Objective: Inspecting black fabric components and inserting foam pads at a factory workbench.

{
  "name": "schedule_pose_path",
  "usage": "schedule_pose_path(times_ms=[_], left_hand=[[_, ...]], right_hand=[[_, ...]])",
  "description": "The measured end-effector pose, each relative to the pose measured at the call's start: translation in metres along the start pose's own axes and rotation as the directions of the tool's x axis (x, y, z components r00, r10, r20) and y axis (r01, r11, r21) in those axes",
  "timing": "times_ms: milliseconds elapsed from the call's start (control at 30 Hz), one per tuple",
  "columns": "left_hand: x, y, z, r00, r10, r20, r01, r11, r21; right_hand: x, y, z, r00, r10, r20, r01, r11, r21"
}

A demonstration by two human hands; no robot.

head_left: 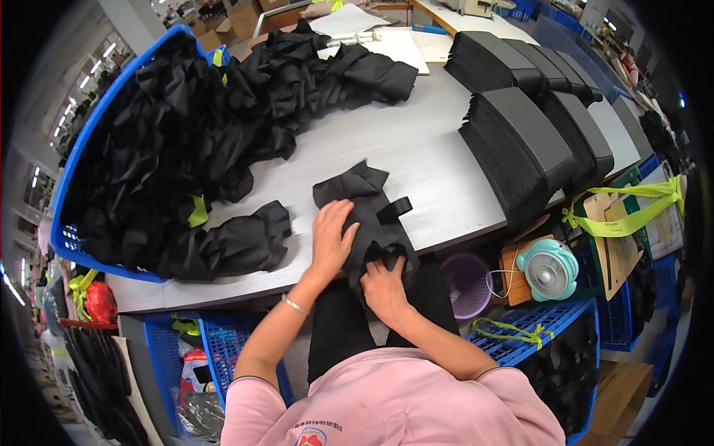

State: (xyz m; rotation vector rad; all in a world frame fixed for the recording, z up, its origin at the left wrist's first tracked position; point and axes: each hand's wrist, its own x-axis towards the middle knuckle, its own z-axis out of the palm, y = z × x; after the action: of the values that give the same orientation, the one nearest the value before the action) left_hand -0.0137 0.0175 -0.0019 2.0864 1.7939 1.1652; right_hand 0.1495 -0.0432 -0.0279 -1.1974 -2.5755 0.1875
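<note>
A black fabric piece (370,223) with a small loop on its right side lies at the table's near edge, its lower end hanging toward my lap. My left hand (332,234) rests on the piece's left side, fingers stretched out over the cloth. At the lower end, my right hand (385,291) grips the folded opening; its fingertips are partly hidden in the cloth. Left of my hands, a crumpled black fabric piece (249,241) lies on the table, beside a big heap of similar pieces (178,126).
A blue basket (71,175) surrounds part of the heap. Flattened black pieces (513,141) stand in neat stacks on the table's right. Below them are a small teal fan (549,270), a purple bin (467,282) and a blue crate (520,334). Another blue crate (223,349) sits under the table's left.
</note>
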Motion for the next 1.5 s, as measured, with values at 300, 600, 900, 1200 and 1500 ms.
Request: schedule_pose_path(times_ms=[300,600,900,1200,1500], left_hand=[[-0.051,0.036,0.002,0.742,-0.632,0.221,0.381,0.127,-0.916],[-0.092,0.055,-0.021,0.854,-0.470,0.225,0.384,0.274,-0.882],[-0.117,0.049,-0.027,0.870,-0.327,0.369,0.491,0.641,-0.590],[-0.100,0.087,-0.047,0.862,-0.177,0.475,0.395,0.822,-0.410],[-0.093,0.059,-0.035,0.701,-0.379,0.604,0.696,0.181,-0.695]], right_hand=[[-0.052,0.016,0.036,0.994,-0.093,-0.065,0.102,0.983,0.154],[-0.074,0.049,-0.116,0.889,-0.008,0.458,-0.457,-0.082,0.886],[-0.046,0.096,-0.119,0.842,0.185,0.507,-0.424,-0.356,0.833],[-0.025,0.076,-0.125,0.746,0.641,-0.181,-0.354,0.611,0.708],[-0.032,0.116,-0.132,0.842,0.493,0.217,0.001,-0.403,0.915]])
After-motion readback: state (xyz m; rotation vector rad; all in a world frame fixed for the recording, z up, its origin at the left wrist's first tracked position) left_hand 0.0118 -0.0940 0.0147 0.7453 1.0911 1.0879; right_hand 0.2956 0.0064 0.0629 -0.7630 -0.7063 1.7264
